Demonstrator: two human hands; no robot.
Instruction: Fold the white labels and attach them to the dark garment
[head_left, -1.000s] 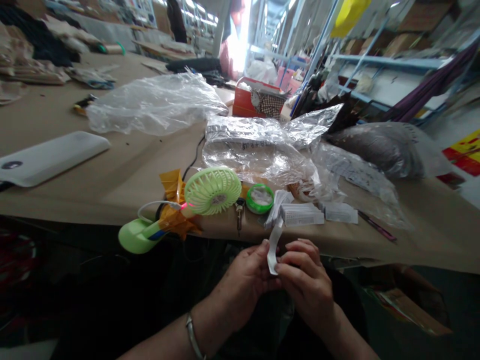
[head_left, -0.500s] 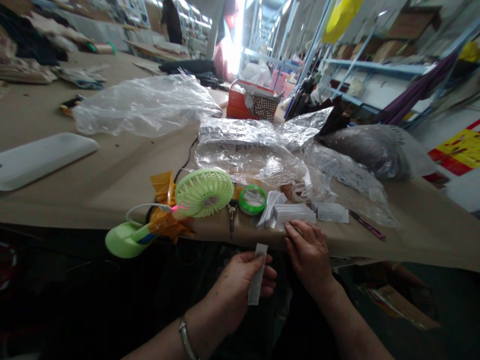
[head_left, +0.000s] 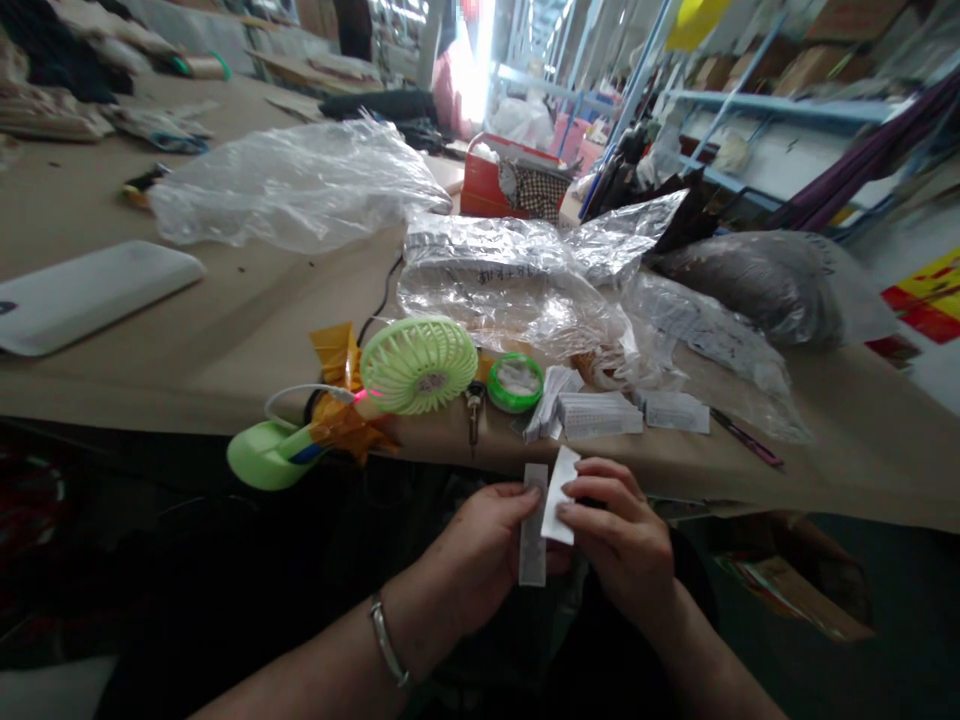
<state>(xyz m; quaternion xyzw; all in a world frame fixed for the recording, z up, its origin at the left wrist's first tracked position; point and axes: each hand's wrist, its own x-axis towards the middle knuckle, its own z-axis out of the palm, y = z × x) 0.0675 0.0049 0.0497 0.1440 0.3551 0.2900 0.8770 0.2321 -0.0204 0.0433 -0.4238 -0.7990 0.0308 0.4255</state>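
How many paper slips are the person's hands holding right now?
2. A narrow grey slip is pinched in the left hand, and a wider white slip in the right hand. Fingers could hide others.

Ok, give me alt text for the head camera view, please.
The left hand holds a narrow grey strip and the right hand a white paper slip, in front of a paper-covered table. On the table lie a green handheld fan, stacked paper slips and crumpled plastic bags.
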